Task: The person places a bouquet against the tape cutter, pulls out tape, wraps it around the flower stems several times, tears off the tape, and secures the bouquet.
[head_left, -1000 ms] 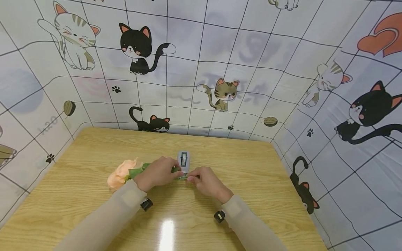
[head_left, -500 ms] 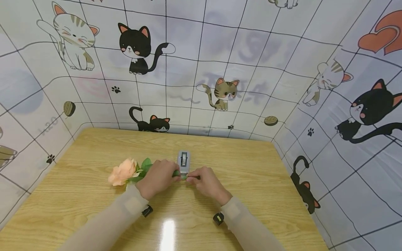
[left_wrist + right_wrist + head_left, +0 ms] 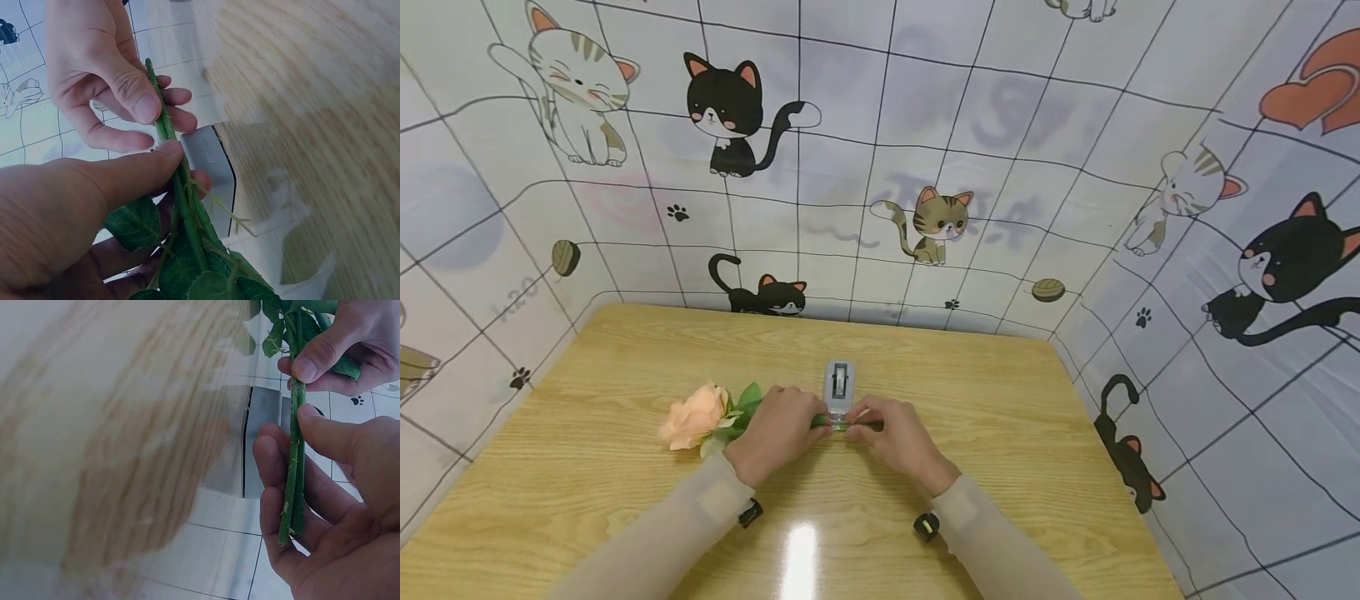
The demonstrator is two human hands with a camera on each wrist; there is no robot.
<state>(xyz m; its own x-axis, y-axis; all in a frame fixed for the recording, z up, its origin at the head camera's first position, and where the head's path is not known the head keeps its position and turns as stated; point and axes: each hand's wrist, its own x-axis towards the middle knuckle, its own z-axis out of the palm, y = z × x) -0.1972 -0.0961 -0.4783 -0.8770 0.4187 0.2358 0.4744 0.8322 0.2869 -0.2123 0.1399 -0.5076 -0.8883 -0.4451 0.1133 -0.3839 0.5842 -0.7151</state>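
Peach artificial flowers (image 3: 691, 418) lie to the left in the head view, their green leaves (image 3: 749, 400) partly behind my left hand (image 3: 781, 427). In the left wrist view, two green stems (image 3: 189, 215) run side by side, and my left thumb and fingers pinch them below the leaves. My right hand (image 3: 901, 440) holds the bare lower part, its thumb pressed to the stems (image 3: 295, 456) and its curled fingers behind them. Between the hands, a short stretch of stem shows. Just beyond it stands a grey tape dispenser (image 3: 839, 383).
The wooden table (image 3: 970, 392) runs under both forearms. A white cloth with cat drawings (image 3: 940, 108) hangs behind and at both sides of it. A dark wrist camera (image 3: 927, 526) sits below each sleeve.
The flower heads have turned and come to face differently, with more leaf showing. My right fingers have shifted slightly on the stems; both hands stay in nearly the same place.
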